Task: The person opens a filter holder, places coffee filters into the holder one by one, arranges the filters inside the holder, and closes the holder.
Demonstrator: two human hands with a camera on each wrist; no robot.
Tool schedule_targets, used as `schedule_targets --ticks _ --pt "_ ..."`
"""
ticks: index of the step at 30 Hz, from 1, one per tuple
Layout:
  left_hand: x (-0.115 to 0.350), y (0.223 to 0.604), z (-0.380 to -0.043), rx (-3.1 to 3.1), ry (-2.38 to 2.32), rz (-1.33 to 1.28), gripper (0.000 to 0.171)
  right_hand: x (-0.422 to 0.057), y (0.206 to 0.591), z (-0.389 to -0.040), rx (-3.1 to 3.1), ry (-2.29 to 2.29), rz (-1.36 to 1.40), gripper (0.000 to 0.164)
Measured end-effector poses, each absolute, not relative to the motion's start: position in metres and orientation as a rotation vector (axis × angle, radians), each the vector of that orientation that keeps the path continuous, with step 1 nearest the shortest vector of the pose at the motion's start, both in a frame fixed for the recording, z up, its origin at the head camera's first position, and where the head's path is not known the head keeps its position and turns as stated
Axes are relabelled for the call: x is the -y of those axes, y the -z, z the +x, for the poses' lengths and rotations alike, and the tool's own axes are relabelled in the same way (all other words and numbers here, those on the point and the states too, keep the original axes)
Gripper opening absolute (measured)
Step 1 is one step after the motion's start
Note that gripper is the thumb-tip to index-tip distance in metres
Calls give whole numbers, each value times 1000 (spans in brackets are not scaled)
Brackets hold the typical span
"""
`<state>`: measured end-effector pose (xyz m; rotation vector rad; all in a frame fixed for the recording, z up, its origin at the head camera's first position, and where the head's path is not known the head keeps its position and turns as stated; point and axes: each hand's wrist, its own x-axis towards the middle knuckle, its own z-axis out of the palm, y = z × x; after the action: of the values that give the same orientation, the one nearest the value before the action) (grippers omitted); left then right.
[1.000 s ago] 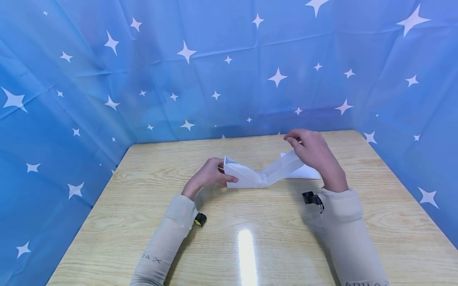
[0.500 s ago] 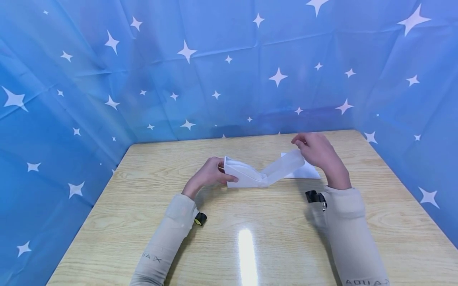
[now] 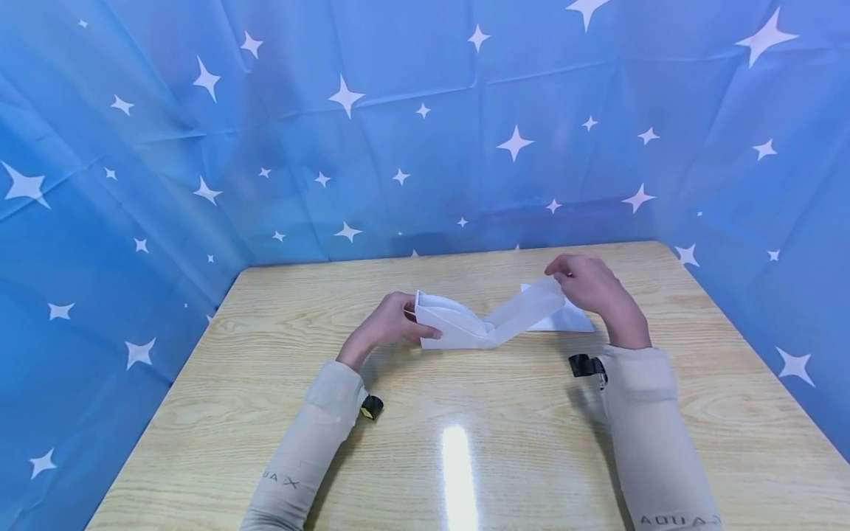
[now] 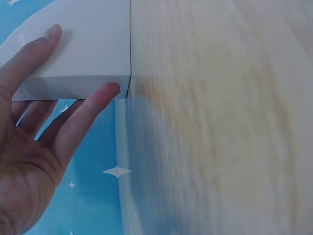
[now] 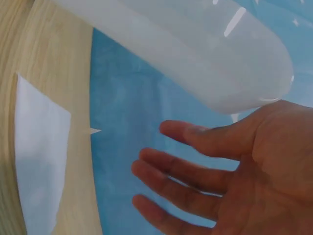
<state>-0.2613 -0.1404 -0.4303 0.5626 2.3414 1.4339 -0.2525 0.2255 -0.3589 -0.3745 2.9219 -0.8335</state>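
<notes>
A white box [image 3: 454, 333] with a sloping top sits in the middle of the table, its frosted, see-through lid [image 3: 527, 310] swung out to the right. White rounded sheets [image 3: 446, 304] show inside. My left hand [image 3: 390, 323] grips the box's left end; in the left wrist view the thumb lies on one broad face [image 4: 93, 41] and the fingers reach along the narrow side. Beside the lid's rounded free end [image 5: 244, 73] is my right hand [image 3: 591, 287]. Its fingers are loosely bent with nothing between them, and the lid's tip overlaps the thumb's base in the right wrist view.
A flat white paper piece [image 3: 572, 320] lies on the wooden table [image 3: 319, 295] behind the lid, partly covered by it. Blue cloth [image 3: 438, 177] with white stars hangs along the back and both sides of the table.
My right hand has shifted a little to the right and lower, beside the lid's end. Inside the box, the white sheets bulge slightly higher. My left hand keeps its hold in place.
</notes>
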Motion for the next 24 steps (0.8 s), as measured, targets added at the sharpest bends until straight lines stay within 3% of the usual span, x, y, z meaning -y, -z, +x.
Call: schedule_targets --ticks 24 --pt "141 428 -260 -2323 -1439 532 42 -239 397 -261 -2780 767 -223 54"
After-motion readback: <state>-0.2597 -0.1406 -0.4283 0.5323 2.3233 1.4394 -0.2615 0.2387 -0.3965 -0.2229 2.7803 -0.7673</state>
